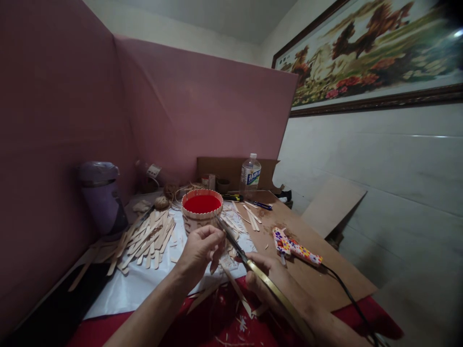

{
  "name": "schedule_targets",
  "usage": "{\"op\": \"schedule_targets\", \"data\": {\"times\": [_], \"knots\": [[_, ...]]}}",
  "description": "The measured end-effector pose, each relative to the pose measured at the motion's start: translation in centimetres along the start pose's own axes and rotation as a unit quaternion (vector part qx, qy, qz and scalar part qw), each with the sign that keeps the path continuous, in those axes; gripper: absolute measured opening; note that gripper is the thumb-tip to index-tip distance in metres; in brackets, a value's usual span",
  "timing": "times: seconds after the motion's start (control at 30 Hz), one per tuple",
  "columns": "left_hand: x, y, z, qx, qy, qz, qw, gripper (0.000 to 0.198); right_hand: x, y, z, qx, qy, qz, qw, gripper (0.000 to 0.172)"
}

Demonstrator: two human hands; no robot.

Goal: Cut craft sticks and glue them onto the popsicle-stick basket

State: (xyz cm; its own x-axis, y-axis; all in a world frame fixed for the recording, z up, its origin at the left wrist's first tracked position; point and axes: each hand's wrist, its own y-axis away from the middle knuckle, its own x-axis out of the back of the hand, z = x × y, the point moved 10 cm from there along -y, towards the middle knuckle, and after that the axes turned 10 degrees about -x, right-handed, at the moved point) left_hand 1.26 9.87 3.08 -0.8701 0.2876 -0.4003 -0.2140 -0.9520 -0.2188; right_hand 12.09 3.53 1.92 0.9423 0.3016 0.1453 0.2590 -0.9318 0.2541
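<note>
My left hand (201, 249) is pinched closed at the tip of a pair of scissors (237, 248); what its fingers hold is too small to make out. My right hand (270, 282) grips the scissors' gold handles, with the dark blades pointing up and left toward a round container (201, 210) clad in wooden sticks, which has a red top. Both hands hover just in front of that container. A heap of loose wooden craft sticks (146, 238) lies to the left on a white sheet (141, 284).
A floral-patterned glue gun (294, 248) with a black cord lies on a brown board (321, 270) to the right. A water bottle (250, 174), pens, twine and a cardboard piece stand at the back. A purple jug (102, 197) sits far left by pink partitions. Stick scraps litter the red cloth (224, 323).
</note>
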Motion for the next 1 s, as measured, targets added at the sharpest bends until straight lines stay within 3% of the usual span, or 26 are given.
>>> {"op": "schedule_targets", "data": {"times": [0.13, 0.43, 0.63, 0.87, 1.0], "knots": [[-0.1, 0.2, 0.0, 0.002, -0.01, -0.005, 1.0, 0.028, -0.3, -0.2, 0.4, 0.013, 0.013, -0.019, 1.0, 0.06], [-0.1, -0.3, -0.6, 0.007, 0.016, 0.02, 1.0, 0.026, 0.9, 0.0, 0.0, 0.077, 0.077, 0.039, 0.993, 0.046], [-1.3, -0.9, 0.0, 0.017, -0.033, 0.007, 0.999, 0.029, 1.2, 0.2, -1.1, 0.097, 0.049, 0.024, 0.994, 0.054], [-2.8, -1.5, 0.5, 0.031, -0.079, -0.011, 0.996, 0.029, 1.8, 0.0, -0.5, 0.072, 0.013, 0.025, 0.997, 0.061], [-3.8, -2.2, 0.5, 0.039, -0.098, -0.02, 0.994, 0.029, 2.2, 0.2, -0.3, 0.071, -0.035, 0.06, 0.995, 0.065]]}}
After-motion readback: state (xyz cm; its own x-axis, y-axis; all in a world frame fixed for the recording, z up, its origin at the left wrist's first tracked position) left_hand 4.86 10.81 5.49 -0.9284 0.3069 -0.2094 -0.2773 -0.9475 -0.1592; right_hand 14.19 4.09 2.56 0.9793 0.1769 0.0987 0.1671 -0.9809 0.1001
